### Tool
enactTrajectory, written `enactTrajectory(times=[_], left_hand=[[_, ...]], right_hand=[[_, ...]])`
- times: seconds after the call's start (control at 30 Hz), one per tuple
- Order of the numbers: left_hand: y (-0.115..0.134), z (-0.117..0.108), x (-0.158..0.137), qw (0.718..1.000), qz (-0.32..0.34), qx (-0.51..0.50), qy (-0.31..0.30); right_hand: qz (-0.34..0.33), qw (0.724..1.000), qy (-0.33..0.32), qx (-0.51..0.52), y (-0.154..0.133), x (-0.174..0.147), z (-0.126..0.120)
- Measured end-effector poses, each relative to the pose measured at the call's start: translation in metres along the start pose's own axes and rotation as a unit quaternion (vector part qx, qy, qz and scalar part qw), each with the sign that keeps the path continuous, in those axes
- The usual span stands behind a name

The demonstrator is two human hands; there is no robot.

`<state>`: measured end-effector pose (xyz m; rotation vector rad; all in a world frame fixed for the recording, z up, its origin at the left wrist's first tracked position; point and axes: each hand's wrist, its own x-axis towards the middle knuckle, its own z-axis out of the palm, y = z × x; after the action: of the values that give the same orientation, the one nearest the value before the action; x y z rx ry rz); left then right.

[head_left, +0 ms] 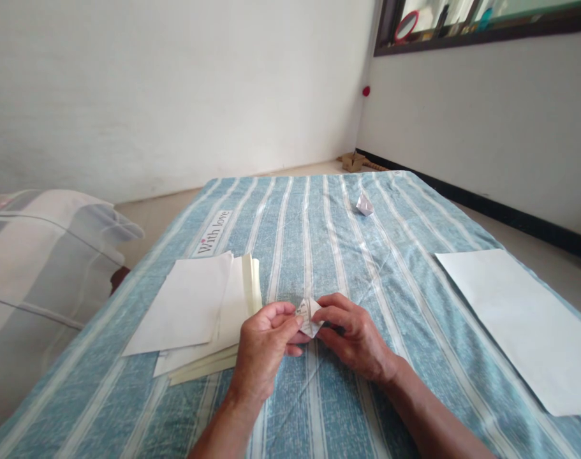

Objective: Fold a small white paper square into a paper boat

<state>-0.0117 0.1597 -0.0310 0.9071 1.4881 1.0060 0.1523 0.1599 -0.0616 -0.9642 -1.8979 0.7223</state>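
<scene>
A small folded piece of paper (pixel 309 317), white with some print on it and roughly diamond-shaped, is held up between my two hands over the table. My left hand (pixel 270 335) pinches its left side between thumb and fingers. On the opposite side, my right hand (pixel 354 328) grips the right edge, with the thumb below and the fingers above. The inner folds of the paper are too small to make out. Farther back on the cloth stands a small folded paper boat (pixel 365 204).
Left of my hands lies a stack of white sheets (pixel 180 306) with yellowish sheets (pixel 204 366) beneath. A large white sheet or board (pixel 520 325) rests at the right edge. A blue striped cloth (pixel 290 242) covers the table. A fabric-covered piece of furniture (pixel 36 274) stands left.
</scene>
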Motion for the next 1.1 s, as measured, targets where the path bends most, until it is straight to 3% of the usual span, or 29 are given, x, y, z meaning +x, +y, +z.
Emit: enactTrajectory(times=[0.13,0.27,0.4,0.57,0.7,0.9,1.1], left_hand=[[-0.004,-0.006,0.005,0.989,0.07,0.131,-0.028],[-0.006,-0.016,0.008,0.93,0.208,0.297,-0.052],[-0.006,-0.02,0.007,0.883,0.274,0.362,-0.116],[-0.009,-0.017,0.009,0.841,0.325,0.412,-0.131],[-0.012,-0.018,0.012,0.841,0.336,0.405,-0.128],[-0.006,-0.018,0.015,0.866,0.288,0.388,-0.13],[-0.003,-0.019,0.017,0.874,0.268,0.377,-0.146]], right_hand=[[0.004,0.998,0.005,-0.061,0.002,-0.001,0.0],[-0.001,0.991,-0.012,-0.132,0.004,-0.001,0.001],[-0.019,0.982,-0.016,-0.187,0.005,-0.002,0.002],[-0.02,0.98,-0.028,-0.195,0.008,-0.002,0.001],[-0.019,0.98,-0.03,-0.195,0.011,-0.002,0.0],[0.014,0.981,-0.026,-0.191,0.012,0.001,0.001],[0.048,0.983,-0.033,-0.173,0.011,0.004,0.0]])
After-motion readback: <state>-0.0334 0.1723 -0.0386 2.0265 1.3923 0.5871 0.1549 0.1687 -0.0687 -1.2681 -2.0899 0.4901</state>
